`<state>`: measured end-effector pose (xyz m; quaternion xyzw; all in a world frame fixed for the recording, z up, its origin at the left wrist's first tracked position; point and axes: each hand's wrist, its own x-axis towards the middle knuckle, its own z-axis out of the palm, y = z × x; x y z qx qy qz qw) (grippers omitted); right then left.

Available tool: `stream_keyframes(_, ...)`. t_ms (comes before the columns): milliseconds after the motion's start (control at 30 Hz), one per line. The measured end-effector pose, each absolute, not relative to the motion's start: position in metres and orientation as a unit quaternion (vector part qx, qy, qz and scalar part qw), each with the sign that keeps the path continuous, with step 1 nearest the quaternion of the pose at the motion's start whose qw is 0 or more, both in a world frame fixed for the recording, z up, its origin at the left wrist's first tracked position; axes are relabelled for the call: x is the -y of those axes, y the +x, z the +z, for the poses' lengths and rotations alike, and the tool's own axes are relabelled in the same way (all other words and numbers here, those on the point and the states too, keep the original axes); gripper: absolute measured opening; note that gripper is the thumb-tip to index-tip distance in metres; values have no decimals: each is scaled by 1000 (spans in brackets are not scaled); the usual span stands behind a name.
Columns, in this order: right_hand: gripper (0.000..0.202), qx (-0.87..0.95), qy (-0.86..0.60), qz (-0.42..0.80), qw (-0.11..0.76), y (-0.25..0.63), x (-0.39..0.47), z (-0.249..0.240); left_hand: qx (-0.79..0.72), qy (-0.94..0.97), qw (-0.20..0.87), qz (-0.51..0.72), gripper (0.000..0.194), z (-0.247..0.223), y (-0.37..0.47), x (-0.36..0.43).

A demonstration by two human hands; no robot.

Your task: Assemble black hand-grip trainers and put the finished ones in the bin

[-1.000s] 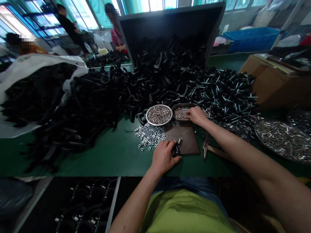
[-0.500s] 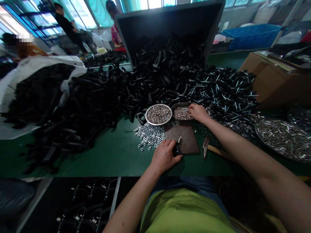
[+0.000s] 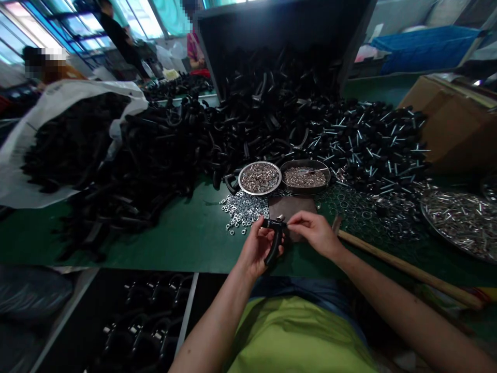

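My left hand [image 3: 256,249] grips a curved black plastic handle [image 3: 275,243] above the front of the table, its crosspiece on top and its curved end hanging down. A small shiny metal bit shows at the top of the crosspiece. My right hand [image 3: 312,230] is closed in a pinch at the right end of that crosspiece; whatever its fingertips hold is too small to make out. Beyond the hands lies a brown square plate [image 3: 285,205]. Behind it stand a round metal dish [image 3: 280,177] of small metal pins and a dark oval tin [image 3: 329,182] of tiny metal parts.
Metal nuts [image 3: 243,210] lie loose left of the plate. A hammer [image 3: 404,269] rests at the right, near wire rings [image 3: 344,202]. Black parts [image 3: 171,150] and bolts with black heads [image 3: 368,134] heap up behind. A large tray of metal pins [image 3: 462,220] stands far right.
My right hand has come back from the oval tin to the handle. My left hand has lifted the black handle off the table and turned it. The view has shifted slightly.
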<state>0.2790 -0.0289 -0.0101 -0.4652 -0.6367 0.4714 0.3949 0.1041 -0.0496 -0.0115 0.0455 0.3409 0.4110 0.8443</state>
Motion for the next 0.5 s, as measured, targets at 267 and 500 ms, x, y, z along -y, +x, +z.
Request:
stream_keyframes(267, 7, 672, -466, 435, 378, 277, 29, -11, -389, 88, 823, 404, 38, -10, 111, 55)
stream_keyframes(500, 21, 895, -342, 142, 249, 300, 8, -15, -483, 485, 642, 345, 39, -9, 108, 36)
